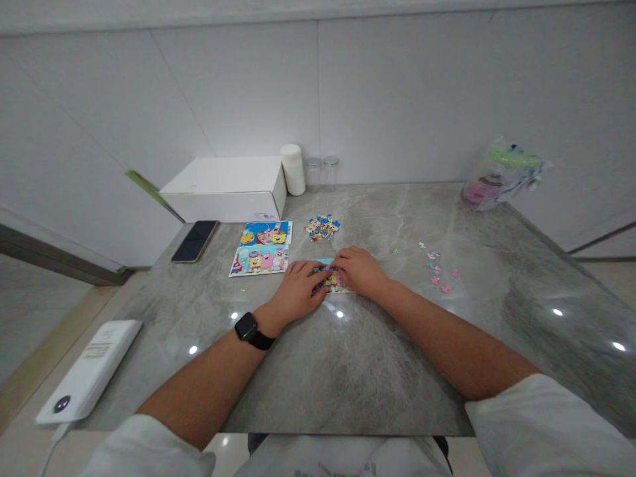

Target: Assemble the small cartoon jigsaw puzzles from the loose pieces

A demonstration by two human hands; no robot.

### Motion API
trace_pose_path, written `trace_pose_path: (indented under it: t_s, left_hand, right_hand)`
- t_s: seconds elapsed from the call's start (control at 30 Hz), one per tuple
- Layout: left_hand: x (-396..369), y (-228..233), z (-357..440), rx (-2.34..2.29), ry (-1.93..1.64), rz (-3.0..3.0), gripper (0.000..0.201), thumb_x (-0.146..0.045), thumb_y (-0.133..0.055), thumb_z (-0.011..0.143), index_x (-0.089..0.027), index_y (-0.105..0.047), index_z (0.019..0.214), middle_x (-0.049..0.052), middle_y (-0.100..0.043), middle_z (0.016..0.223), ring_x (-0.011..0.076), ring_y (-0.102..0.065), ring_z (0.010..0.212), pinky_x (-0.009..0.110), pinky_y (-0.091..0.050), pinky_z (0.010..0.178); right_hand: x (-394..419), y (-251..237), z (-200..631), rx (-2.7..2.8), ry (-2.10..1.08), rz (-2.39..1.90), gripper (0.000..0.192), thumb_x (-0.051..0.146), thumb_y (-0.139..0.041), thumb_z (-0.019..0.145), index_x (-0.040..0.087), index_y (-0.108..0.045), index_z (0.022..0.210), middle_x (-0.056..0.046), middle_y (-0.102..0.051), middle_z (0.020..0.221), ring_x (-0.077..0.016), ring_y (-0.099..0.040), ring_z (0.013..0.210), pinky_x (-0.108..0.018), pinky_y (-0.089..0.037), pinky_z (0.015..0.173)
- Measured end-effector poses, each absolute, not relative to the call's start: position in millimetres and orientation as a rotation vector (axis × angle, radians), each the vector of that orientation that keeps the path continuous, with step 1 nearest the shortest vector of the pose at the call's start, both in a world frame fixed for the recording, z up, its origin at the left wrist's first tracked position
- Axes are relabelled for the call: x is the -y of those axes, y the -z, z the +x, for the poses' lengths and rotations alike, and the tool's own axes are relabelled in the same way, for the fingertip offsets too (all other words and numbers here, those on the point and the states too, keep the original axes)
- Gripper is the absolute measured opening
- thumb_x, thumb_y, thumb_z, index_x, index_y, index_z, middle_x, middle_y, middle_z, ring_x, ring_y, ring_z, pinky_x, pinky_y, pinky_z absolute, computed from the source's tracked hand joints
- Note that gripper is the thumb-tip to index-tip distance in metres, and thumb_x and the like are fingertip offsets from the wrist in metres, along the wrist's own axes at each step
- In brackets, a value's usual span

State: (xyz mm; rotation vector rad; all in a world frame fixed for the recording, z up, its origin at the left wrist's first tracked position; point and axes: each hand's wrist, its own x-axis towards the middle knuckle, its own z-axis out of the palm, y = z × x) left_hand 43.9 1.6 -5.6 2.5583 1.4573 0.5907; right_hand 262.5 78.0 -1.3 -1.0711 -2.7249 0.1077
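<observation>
Both hands lie flat over one small jigsaw puzzle (331, 281) near the middle of the grey table (348, 371). Left hand (298, 289), with a dark watch (247, 327) at the wrist, rests palm down with its fingers pressed together on the puzzle's left part. Right hand (358, 269) covers the puzzle's right part, fingers curled down onto the pieces; whether it pinches a single piece I cannot tell.

As far as the gap between the hands shows, part of this puzzle already forms a coloured picture, though most of it is hidden under the hands. Just behind the puzzle sits a small heap of loose pieces (322, 226), not yet placed. Well to the puzzle's right, scattered pink and pale pieces (440, 270) lie apart on the table.

To the puzzle's left, two picture cards (262, 247) lie flat, one behind the other. Farther left of those is a dark phone (195, 240), and behind it a white box (226, 188), a white cylinder (293, 169) and two clear jars (322, 173). A plastic bag (499, 173) stands at the far right, a white device (89, 371) at the near left edge.
</observation>
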Motion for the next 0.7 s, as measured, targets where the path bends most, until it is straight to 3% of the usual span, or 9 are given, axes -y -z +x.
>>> trace_pose_path:
  t_s: [0.37,0.53,0.7]
  left_hand:
    - [-3.3,6.9,42.4,-1.442,-0.607,2.57,0.038,-0.039,-0.064,0.101,-0.028,-0.07,0.138,0.01,-0.066,0.14,0.0315,-0.059,0.128,0.054,-0.045,0.112]
    - [-5.1,8.2,40.7,-1.428,-0.666,2.575,0.038,-0.036,-0.064,0.101,-0.029,-0.069,0.137,0.01,-0.066,0.14,0.0311,-0.059,0.129,0.054,-0.045,0.112]
    - [-7.2,8.2,39.0,-1.438,-0.803,2.53,0.034,-0.034,-0.061,0.102,-0.028,-0.071,0.134,0.01,-0.066,0.138,0.0308,-0.061,0.126,0.053,-0.047,0.109]
  right_hand:
    - [-102.2,-44.0,295.8,2.367,-0.221,-1.21,0.031,0.015,-0.054,0.102,0.021,-0.081,0.114,-0.008,-0.079,0.117,-0.0226,-0.069,0.109,-0.034,-0.049,0.1]
    - [-124.8,-75.6,350.6,2.279,-0.153,-1.516,0.028,0.019,-0.059,0.099,0.021,-0.081,0.117,-0.008,-0.08,0.116,-0.0227,-0.072,0.102,-0.034,-0.052,0.094]
    - [-140.8,-70.7,387.8,2.42,-0.232,-1.805,0.027,0.022,-0.067,0.094,0.022,-0.081,0.117,-0.009,-0.082,0.11,-0.0247,-0.073,0.1,-0.034,-0.053,0.089]
